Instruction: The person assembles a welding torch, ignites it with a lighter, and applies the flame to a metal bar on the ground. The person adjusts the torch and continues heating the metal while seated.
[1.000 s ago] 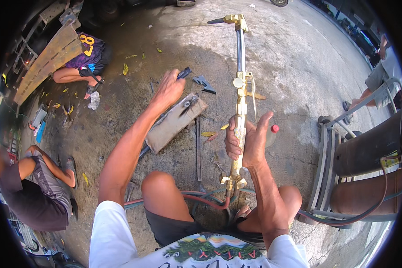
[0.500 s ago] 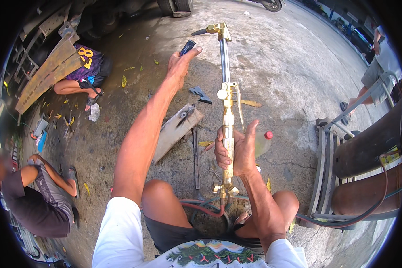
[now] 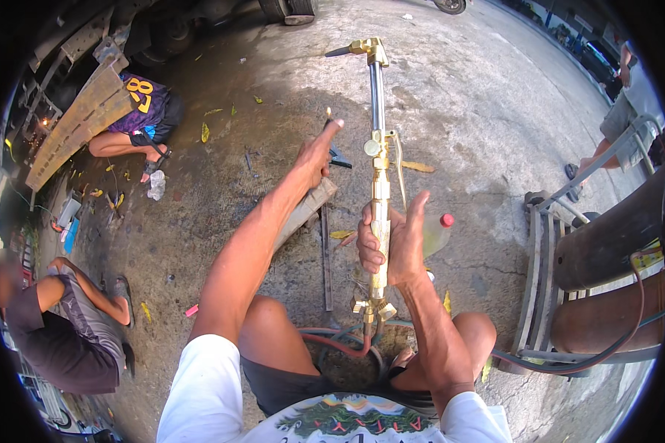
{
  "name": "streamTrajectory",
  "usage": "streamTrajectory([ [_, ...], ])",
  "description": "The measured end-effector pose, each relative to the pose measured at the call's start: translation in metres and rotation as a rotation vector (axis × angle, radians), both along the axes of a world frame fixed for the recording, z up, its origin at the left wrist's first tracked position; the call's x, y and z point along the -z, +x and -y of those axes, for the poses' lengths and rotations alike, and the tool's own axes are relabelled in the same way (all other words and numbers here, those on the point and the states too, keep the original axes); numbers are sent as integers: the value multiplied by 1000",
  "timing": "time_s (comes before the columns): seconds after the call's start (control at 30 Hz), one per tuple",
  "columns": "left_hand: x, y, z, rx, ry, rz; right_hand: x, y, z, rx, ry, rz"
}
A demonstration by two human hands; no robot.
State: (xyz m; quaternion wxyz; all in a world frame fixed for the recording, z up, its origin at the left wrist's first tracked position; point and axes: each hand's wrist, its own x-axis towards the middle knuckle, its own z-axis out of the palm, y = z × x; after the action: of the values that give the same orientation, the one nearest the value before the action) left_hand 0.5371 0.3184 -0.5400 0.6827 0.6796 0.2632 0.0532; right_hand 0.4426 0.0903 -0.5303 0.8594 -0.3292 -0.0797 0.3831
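My right hand (image 3: 405, 252) is wrapped around the brass handle of a cutting torch (image 3: 380, 196), its thumb raised. The torch stands lengthwise before me, its angled head at the far end and the dark nozzle pointing left. Valve knobs and hoses (image 3: 347, 347) are at its near end, between my knees. My left hand (image 3: 315, 158) is closed around a lighter (image 3: 327, 122), mostly hidden by the fingers, with a small flame at its top. That hand is left of the torch shaft, apart from it and below the nozzle.
A metal plate (image 3: 303, 213) and a narrow bar (image 3: 326, 258) lie on the concrete. A red-capped bottle (image 3: 437, 236) is beside my right hand. Gas cylinders (image 3: 606, 317) rest on a cart at right. One person crouches by a rusty beam (image 3: 81, 125); others are at left and right.
My left hand has come nearer and slightly right, and a flame now shows on the lighter. The torch has shifted slightly right in my right hand. Sparks now show by the rusty beam.
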Motion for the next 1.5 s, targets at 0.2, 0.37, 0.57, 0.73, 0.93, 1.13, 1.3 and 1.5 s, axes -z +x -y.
streamTrajectory([
  [0.2,61,-57,18,153,214,-95,1,6,-2,41,-13,20],
  [0.37,13,-36,-6,80,189,0,6,11,1,21,8,56],
  [0.57,-42,-34,-7,116,295,309,2,9,-3,-6,-53,86],
  [0.73,-84,-75,64,282,955,511,8,11,3,11,-22,69],
  [0.93,-82,-73,72,268,1228,634,5,7,-1,33,-43,38],
  [1.13,-75,-64,69,307,1293,772,5,10,4,21,32,10],
  [1.3,-79,-69,66,325,1344,668,10,13,3,55,-35,28],
  [1.5,-83,-74,69,284,1280,641,4,10,2,83,-22,39],
])
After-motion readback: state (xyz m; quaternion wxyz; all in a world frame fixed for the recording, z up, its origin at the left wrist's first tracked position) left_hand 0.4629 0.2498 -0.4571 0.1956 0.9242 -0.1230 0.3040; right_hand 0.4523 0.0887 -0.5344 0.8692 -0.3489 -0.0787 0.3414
